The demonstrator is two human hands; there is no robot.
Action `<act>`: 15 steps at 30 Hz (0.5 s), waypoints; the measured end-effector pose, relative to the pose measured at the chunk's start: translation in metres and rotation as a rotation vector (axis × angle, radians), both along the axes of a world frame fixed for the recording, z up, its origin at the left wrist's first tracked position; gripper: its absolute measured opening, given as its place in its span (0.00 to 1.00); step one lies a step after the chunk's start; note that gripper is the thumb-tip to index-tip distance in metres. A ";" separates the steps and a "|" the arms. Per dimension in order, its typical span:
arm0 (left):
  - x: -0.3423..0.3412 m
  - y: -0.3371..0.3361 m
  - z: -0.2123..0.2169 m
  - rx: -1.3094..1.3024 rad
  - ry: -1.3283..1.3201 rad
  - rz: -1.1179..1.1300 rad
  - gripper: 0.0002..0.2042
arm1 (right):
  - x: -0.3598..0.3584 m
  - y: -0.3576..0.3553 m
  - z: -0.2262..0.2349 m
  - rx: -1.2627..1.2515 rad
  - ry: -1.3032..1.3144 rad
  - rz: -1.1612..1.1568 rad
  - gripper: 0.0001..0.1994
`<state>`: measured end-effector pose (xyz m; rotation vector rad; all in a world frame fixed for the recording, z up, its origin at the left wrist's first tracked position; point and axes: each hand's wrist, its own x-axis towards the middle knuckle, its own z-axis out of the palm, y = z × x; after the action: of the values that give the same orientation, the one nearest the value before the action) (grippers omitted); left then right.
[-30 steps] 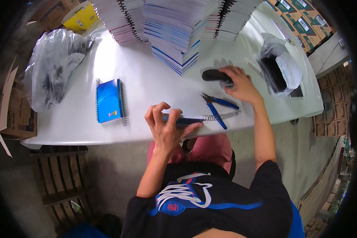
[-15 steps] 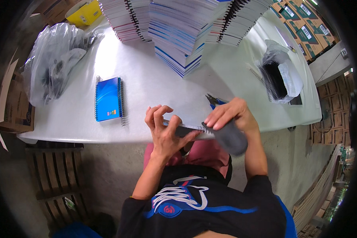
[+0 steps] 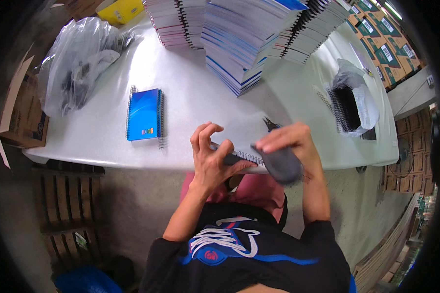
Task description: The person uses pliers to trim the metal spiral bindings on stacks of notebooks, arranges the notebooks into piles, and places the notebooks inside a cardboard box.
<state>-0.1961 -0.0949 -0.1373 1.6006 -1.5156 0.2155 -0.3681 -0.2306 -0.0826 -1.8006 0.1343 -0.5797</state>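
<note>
My left hand (image 3: 211,160) grips a spiral-bound notebook (image 3: 239,156) at the near edge of the white table (image 3: 190,97), thumb and fingers around its wire spine. My right hand (image 3: 289,142) holds a dark grey oblong tool (image 3: 277,164) against the right end of that spine. Blue-handled pliers (image 3: 270,124) lie on the table just behind my right hand, mostly hidden by it.
A finished blue spiral notebook (image 3: 144,115) lies to the left. Tall stacks of notebooks (image 3: 249,34) fill the back. A clear bag of black wire coils (image 3: 351,102) sits at right, another plastic bag (image 3: 78,63) at left. Cardboard boxes (image 3: 19,112) and a wooden pallet (image 3: 68,215) stand nearby.
My right hand picked up the dark grey tool from the table at right and brought it to the notebook's spine. The left hand stayed on the notebook.
</note>
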 end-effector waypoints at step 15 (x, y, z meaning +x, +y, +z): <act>0.020 -0.005 -0.024 -0.070 0.616 -0.068 0.44 | 0.026 0.004 -0.010 0.046 0.107 -0.141 0.18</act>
<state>-0.1758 -0.0999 -0.1613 1.3842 -1.0638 -0.2440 -0.3423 -0.2265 -0.0926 -1.7871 0.3476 -0.5746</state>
